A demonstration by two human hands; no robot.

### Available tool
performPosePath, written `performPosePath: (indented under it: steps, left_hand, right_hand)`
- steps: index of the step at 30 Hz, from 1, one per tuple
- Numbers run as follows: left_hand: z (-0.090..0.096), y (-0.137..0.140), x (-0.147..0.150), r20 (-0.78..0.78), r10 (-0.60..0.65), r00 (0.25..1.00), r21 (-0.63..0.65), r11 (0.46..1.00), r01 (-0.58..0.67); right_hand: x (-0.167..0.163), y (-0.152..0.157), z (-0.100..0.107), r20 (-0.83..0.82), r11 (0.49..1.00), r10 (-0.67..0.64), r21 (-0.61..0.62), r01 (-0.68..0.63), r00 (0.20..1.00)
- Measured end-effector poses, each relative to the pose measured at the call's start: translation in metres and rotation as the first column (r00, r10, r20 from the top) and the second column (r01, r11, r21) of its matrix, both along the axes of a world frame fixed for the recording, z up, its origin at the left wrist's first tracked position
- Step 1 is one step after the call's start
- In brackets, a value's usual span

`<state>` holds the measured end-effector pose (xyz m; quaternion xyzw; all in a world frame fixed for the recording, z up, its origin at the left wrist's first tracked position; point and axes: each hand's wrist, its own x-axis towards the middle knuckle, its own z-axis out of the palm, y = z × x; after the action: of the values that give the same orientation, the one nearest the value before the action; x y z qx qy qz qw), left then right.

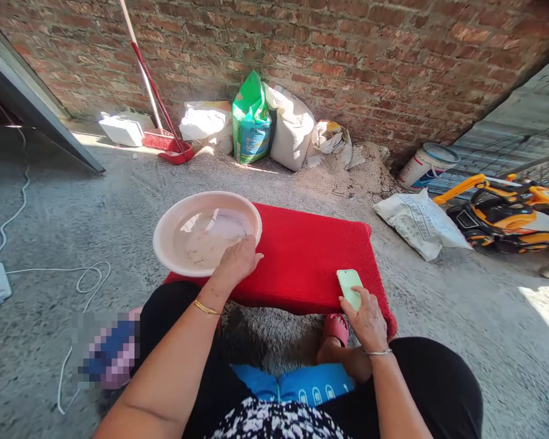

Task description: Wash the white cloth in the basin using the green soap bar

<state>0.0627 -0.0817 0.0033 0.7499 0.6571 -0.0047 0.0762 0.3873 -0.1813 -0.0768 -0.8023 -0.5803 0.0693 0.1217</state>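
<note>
head: basin (165,241) on red cloth (302,250), sacks (293,134) beyond

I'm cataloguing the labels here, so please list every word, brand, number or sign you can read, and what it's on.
None can be read with certainty:
Green bag: printed characters, too small to read.
White sack on the floor: printed lines, too blurred.
Bucket: label, too small.
Blue bag: pale characters in ovals, unclear.
I make out no lettering on the basin or phone.
</note>
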Motion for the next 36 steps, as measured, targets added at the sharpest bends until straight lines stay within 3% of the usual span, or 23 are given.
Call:
performPosePath:
  steps: [9, 26, 31, 36]
  left_hand:
    - [-0.008, 0.003, 0.008, -0.041, 0.022, 0.999, 0.073, 0.997, -0.019]
    - [-0.001, -0.016, -0.019, 0.022, -0.026, 0.999, -0.041, 0.999, 0.027]
    - [-0.001, -0.020, -0.023, 0.076, -0.060, 0.995, -0.037, 0.997, 0.063]
    - [0.007, -0.022, -0.033, 0.127, -0.115, 0.985, -0.097, 0.987, 0.128]
  right_hand:
    - [-0.002, 0.001, 0.003, 0.002, 0.999, -0.031, -0.040, 0.031, 1.000]
    - [-0.006, 0.001, -0.005, -0.026, 0.994, -0.071, 0.084, 0.073, 0.997]
    - [-0.036, 0.011, 0.004, -0.081, 0.977, 0.108, 0.195, -0.091, 0.991]
    - [-0.108, 0.035, 0.013, -0.084, 0.930, 0.341, 0.180, -0.322, 0.936]
